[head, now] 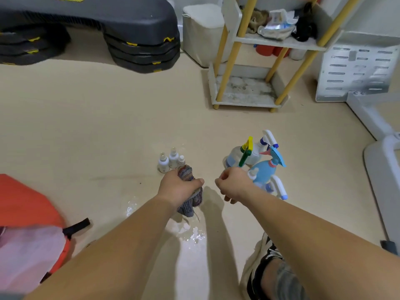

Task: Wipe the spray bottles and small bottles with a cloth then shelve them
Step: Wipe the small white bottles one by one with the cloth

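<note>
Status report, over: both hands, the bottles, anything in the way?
Left hand grips cloth. Right hand curled beside spray bottles, grasp unclear. Small bottles on floor, unshelved. Wet patch below hands.

Single view, worn on the head, aimed forward and steeply down at the floor [104,126]. Wide-angle, bending the scene toward the edges. Low and close to the work, with both forearms in from the bottom edge, the left hand [176,187] gripping a cloth [188,204] and the right hand [232,184] just below frame centre, a shoe [266,254] at lower right. Farther off along the top edge, a shelf rack [244,102] at right and stacked step platforms [140,50] at left.
</note>
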Demonstrator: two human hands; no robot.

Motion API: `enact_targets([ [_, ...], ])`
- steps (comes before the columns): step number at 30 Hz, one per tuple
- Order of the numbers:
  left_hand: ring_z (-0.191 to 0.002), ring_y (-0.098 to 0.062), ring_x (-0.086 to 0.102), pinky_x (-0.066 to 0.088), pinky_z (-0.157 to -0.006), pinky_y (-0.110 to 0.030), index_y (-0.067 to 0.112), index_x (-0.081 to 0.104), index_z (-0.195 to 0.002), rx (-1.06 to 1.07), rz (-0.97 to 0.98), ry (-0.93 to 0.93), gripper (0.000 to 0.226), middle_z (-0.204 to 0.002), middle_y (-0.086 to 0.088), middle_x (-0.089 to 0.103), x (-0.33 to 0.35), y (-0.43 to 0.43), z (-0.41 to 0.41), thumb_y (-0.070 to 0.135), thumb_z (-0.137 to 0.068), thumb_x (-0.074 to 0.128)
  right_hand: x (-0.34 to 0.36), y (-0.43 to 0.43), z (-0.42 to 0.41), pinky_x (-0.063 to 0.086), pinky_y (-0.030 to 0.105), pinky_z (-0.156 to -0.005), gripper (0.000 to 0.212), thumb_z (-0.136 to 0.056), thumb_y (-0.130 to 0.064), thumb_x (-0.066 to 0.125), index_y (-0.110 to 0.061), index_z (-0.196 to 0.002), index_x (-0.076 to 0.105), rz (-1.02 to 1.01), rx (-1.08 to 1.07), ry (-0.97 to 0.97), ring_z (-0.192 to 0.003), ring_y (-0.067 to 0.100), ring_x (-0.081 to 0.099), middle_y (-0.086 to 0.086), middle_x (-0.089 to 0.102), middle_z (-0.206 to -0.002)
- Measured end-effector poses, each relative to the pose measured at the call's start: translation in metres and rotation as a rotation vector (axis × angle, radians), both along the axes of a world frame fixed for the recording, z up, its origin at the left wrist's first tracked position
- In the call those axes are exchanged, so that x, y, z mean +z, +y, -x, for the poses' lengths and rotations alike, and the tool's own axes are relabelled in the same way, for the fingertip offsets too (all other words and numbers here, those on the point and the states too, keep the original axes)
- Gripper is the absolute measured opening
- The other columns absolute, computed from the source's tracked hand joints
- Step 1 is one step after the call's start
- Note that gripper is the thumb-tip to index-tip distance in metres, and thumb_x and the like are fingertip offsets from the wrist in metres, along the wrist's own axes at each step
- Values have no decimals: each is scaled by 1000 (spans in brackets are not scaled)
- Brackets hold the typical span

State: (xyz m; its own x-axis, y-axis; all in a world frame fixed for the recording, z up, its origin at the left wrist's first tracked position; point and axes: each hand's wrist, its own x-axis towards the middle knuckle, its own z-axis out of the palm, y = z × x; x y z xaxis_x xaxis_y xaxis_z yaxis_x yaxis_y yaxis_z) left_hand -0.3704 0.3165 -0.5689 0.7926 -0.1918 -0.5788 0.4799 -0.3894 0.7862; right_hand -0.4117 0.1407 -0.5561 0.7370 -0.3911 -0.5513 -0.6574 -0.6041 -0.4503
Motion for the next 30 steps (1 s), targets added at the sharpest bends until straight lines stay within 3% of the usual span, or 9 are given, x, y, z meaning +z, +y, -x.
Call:
enact_targets([
  [3,-81,-28,73,62,-70,-39,12,70,-86,49,-74,14,27,-87,-8,73,-10,17,-8,33,-77,83,-3,21,-21,58,32,-52,18,-98,-25,56,-9,-98,63,-67,82,40,-61,26,70,18,75,-89],
  [6,-70,-29,60,52,-68,-31,8,63,-74,140,-142,27,18,-71,-7,61,-22,31,-18,22,-81,73,-17,36,-49,52,29,-48,14,-96,-25,58,-11,-96,61,-131,89,4,-61,28,67,14,69,-83],
  [8,-68,-30,58,55,-69,-36,5,61,-74,192,-155,35,18,-69,-9,57,-29,39,-26,22,-78,68,-30,44,-66,52,32,-53,14,-95,-27,59,-14,-101,59,-162,66,-52,-70,33,71,10,65,-84],
  [10,-72,-36,66,63,-75,-51,5,66,-80,234,-158,70,24,-75,-16,65,-38,46,-36,28,-73,65,-47,51,-79,54,37,-62,20,-94,-30,60,-17,-110,56,-202,17,-96,-82,33,71,6,63,-89],
  [12,-75,-42,71,63,-71,-64,9,67,-74,262,-148,85,28,-83,-22,70,-44,49,-44,36,-66,65,-66,56,-89,54,39,-68,27,-93,-32,61,-19,-115,53,-257,-68,-123,-80,27,66,4,62,-91],
  [17,-68,-43,71,64,-71,-58,5,69,-74,252,-156,57,47,-76,-19,72,-48,46,-55,51,-64,70,-106,69,-105,48,35,-66,37,-89,-41,68,-23,-118,54,-365,-277,-163,-73,22,58,5,66,-95],
  [22,-60,-28,55,62,-66,-52,11,57,-60,313,-148,109,23,-60,-7,56,-56,44,-67,33,-67,59,-122,77,-116,47,30,-67,17,-93,-26,66,-23,-105,55,-291,-243,-224,-77,18,59,-7,61,-87],
  [26,-57,-29,52,62,-68,-65,13,56,-60,303,-120,152,21,-60,-7,53,-62,51,-70,33,-65,57,-130,72,-123,46,30,-67,13,-95,-20,66,-25,-102,57,-235,-235,-232,-82,23,62,-6,61,-86],
  [30,-58,-28,45,57,-65,-70,15,49,-61,323,-102,206,19,-64,-8,47,-64,60,-65,30,-66,58,-133,63,-118,41,25,-56,12,-99,-26,64,-17,-96,57,-212,-291,-247,-64,13,55,-2,59,-79],
])
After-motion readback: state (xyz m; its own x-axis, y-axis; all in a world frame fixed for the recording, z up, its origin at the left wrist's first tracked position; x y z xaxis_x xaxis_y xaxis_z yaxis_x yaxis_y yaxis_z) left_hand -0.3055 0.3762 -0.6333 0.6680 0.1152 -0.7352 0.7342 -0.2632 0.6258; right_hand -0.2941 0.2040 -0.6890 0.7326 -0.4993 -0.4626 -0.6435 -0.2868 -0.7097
